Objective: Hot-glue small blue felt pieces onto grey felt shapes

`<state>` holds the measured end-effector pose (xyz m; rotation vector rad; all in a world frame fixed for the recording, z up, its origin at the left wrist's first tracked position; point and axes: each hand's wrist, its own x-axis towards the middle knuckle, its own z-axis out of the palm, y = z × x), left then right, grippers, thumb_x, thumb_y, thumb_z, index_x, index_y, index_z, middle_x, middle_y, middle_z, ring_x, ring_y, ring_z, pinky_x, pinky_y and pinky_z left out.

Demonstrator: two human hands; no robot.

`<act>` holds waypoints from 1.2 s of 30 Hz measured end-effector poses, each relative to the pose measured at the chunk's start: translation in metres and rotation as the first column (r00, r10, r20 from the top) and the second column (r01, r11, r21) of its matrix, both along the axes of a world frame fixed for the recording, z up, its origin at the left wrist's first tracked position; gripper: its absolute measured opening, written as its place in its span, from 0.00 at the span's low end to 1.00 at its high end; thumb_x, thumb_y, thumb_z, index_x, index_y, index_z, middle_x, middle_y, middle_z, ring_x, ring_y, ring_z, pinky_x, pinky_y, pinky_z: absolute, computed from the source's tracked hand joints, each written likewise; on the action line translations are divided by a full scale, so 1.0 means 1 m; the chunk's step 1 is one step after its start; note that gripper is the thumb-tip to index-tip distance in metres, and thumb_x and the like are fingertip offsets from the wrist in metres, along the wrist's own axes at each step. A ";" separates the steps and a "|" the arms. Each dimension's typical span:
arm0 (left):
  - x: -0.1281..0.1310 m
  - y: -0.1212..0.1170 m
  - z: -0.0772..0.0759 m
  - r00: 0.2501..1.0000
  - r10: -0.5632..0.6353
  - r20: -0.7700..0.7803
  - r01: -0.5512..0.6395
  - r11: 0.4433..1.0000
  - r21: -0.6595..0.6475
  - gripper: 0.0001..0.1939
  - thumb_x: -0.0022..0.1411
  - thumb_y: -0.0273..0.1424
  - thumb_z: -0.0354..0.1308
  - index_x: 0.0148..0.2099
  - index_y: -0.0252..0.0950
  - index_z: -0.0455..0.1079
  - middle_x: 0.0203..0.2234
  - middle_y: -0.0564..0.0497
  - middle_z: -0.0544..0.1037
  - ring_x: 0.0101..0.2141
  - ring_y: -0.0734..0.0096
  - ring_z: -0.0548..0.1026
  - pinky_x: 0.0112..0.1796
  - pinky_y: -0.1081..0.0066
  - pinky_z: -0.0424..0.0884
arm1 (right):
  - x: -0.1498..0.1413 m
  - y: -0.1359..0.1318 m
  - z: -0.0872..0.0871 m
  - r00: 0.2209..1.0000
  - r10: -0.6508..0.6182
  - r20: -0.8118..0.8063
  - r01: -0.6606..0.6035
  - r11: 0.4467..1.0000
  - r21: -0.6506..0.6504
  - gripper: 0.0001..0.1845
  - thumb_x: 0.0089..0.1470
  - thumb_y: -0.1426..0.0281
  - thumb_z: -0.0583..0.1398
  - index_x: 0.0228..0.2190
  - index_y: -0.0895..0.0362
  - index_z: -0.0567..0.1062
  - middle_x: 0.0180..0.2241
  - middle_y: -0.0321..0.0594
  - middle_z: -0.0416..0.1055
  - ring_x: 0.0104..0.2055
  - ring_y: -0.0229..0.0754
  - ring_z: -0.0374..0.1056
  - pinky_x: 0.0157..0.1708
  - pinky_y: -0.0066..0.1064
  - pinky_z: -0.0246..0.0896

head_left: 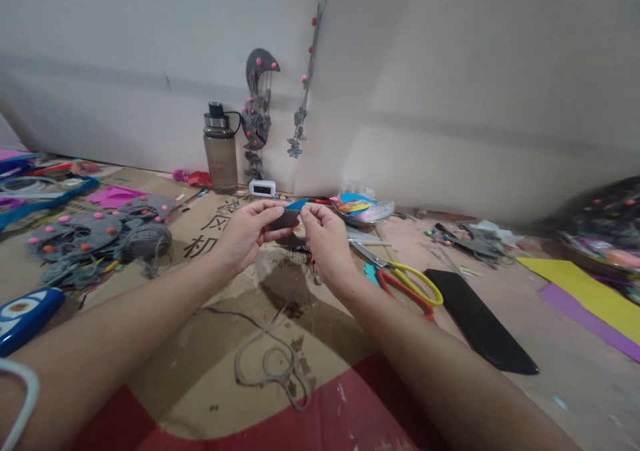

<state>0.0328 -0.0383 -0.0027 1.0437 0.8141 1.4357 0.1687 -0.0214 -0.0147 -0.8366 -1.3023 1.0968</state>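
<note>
A small dark grey piece of flat material, felt by its look (284, 220), is held up between my two hands above the cardboard. My left hand (245, 234) pinches its left part between thumb and fingers. At its right end are the closed thumb and fingertips of my right hand (325, 234). A pointed blue piece (296, 205) shows along the top edge; whether it is joined to the grey one I cannot tell. Below my hands, a length of grey yarn (240, 371) lies in loose loops. Scissors with red and yellow handles (383, 263) rest beside my right forearm.
Felt shapes with pompoms (83, 231) and a yarn ball (147, 239) lie left. A bottle (221, 161) and small digital clock (263, 189) stand behind. A black phone-like slab (480, 321) and yellow sheet (580, 284) lie right. Grey pompom garlands (257, 104) hang against the wall.
</note>
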 end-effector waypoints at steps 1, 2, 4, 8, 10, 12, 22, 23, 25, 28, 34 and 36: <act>0.000 0.000 0.000 1.000 0.009 0.004 -0.009 1.000 0.002 0.05 0.53 0.28 0.62 0.34 0.33 0.73 0.34 0.49 0.76 0.36 0.71 0.75 0.37 0.67 0.76 | 0.000 -0.001 0.000 1.000 0.000 0.000 0.000 1.000 0.005 0.10 0.51 0.62 0.57 0.28 0.57 0.69 0.23 0.31 0.62 0.22 0.31 0.54 0.24 0.25 0.50; 0.001 0.000 0.000 1.000 0.017 0.007 -0.017 1.000 0.005 0.04 0.52 0.28 0.62 0.33 0.33 0.72 0.33 0.49 0.76 0.35 0.71 0.75 0.37 0.67 0.76 | -0.001 -0.002 0.001 1.000 -0.001 0.004 0.001 1.000 0.014 0.10 0.51 0.62 0.57 0.28 0.57 0.69 0.23 0.31 0.63 0.23 0.32 0.54 0.24 0.25 0.50; 0.001 -0.001 0.000 1.000 0.027 0.006 -0.027 1.000 0.009 0.04 0.52 0.28 0.62 0.31 0.33 0.72 0.32 0.50 0.76 0.35 0.72 0.75 0.36 0.67 0.77 | -0.001 -0.004 0.001 1.000 -0.002 0.023 0.001 0.999 0.037 0.09 0.51 0.63 0.56 0.28 0.57 0.69 0.24 0.32 0.63 0.24 0.32 0.55 0.25 0.25 0.51; 0.002 0.000 0.000 0.999 0.039 0.000 -0.039 0.999 0.000 0.03 0.51 0.27 0.61 0.30 0.32 0.71 0.31 0.50 0.76 0.33 0.72 0.75 0.36 0.66 0.77 | -0.002 -0.006 0.002 0.999 -0.005 0.050 0.001 0.998 0.066 0.09 0.51 0.63 0.56 0.28 0.57 0.69 0.26 0.33 0.64 0.26 0.33 0.56 0.26 0.25 0.51; 0.001 0.000 0.000 0.999 0.042 0.004 -0.041 0.999 -0.016 0.03 0.51 0.26 0.61 0.29 0.32 0.71 0.30 0.50 0.75 0.32 0.72 0.74 0.35 0.66 0.77 | -0.002 -0.006 0.002 0.998 -0.005 0.055 0.001 0.998 0.067 0.09 0.51 0.64 0.56 0.27 0.57 0.69 0.26 0.33 0.64 0.26 0.33 0.56 0.27 0.25 0.52; 0.001 0.000 0.000 0.999 0.045 0.010 -0.045 0.998 -0.034 0.03 0.50 0.25 0.61 0.29 0.32 0.70 0.28 0.51 0.75 0.31 0.72 0.74 0.35 0.65 0.77 | -0.002 -0.007 0.002 0.998 -0.010 0.064 0.006 0.998 0.066 0.09 0.51 0.64 0.56 0.27 0.57 0.69 0.25 0.32 0.64 0.26 0.32 0.56 0.27 0.25 0.52; -0.002 -0.001 0.001 1.000 -0.011 0.000 0.011 1.000 -0.017 0.06 0.49 0.27 0.62 0.34 0.34 0.73 0.34 0.49 0.77 0.36 0.69 0.76 0.39 0.63 0.76 | -0.001 -0.001 -0.002 1.000 -0.020 0.019 0.020 0.999 0.028 0.10 0.50 0.62 0.57 0.27 0.56 0.69 0.24 0.31 0.63 0.23 0.32 0.55 0.26 0.26 0.52; -0.002 -0.001 0.001 1.000 -0.002 0.000 0.002 1.000 -0.015 0.06 0.49 0.27 0.62 0.33 0.34 0.73 0.35 0.49 0.77 0.36 0.69 0.75 0.38 0.64 0.76 | -0.001 -0.001 -0.002 1.000 -0.017 0.019 0.016 0.999 0.034 0.10 0.50 0.62 0.56 0.27 0.57 0.69 0.24 0.32 0.64 0.24 0.32 0.55 0.26 0.25 0.53; -0.002 0.000 0.001 1.000 0.012 0.006 -0.012 1.000 -0.010 0.05 0.49 0.28 0.63 0.32 0.34 0.72 0.34 0.50 0.76 0.36 0.69 0.75 0.37 0.64 0.76 | -0.001 -0.002 0.000 1.000 -0.012 0.018 0.011 0.999 0.047 0.10 0.50 0.63 0.56 0.27 0.57 0.69 0.25 0.32 0.64 0.25 0.32 0.56 0.28 0.25 0.54; -0.002 0.001 0.001 1.000 0.027 0.011 -0.027 1.000 -0.016 0.05 0.49 0.28 0.63 0.30 0.34 0.70 0.32 0.51 0.75 0.34 0.71 0.74 0.36 0.65 0.77 | -0.002 -0.006 0.002 0.999 -0.028 0.037 0.026 0.998 0.059 0.09 0.50 0.64 0.56 0.27 0.58 0.70 0.26 0.33 0.65 0.27 0.33 0.57 0.29 0.25 0.54; 0.003 0.001 -0.003 0.998 0.055 -0.031 -0.056 0.998 -0.042 0.07 0.51 0.30 0.62 0.32 0.33 0.68 0.30 0.51 0.73 0.32 0.72 0.73 0.35 0.63 0.76 | -0.001 -0.004 -0.001 0.993 -0.086 0.077 0.081 0.995 0.064 0.10 0.50 0.64 0.56 0.28 0.58 0.70 0.26 0.33 0.65 0.27 0.33 0.58 0.29 0.25 0.54; 0.006 -0.001 -0.005 0.989 0.115 -0.088 -0.113 0.993 0.022 0.10 0.51 0.32 0.63 0.34 0.34 0.66 0.31 0.52 0.72 0.32 0.72 0.72 0.36 0.62 0.75 | -0.001 -0.002 -0.002 0.990 -0.121 0.070 0.117 0.991 0.057 0.11 0.50 0.63 0.56 0.28 0.58 0.70 0.26 0.34 0.66 0.27 0.34 0.58 0.29 0.26 0.54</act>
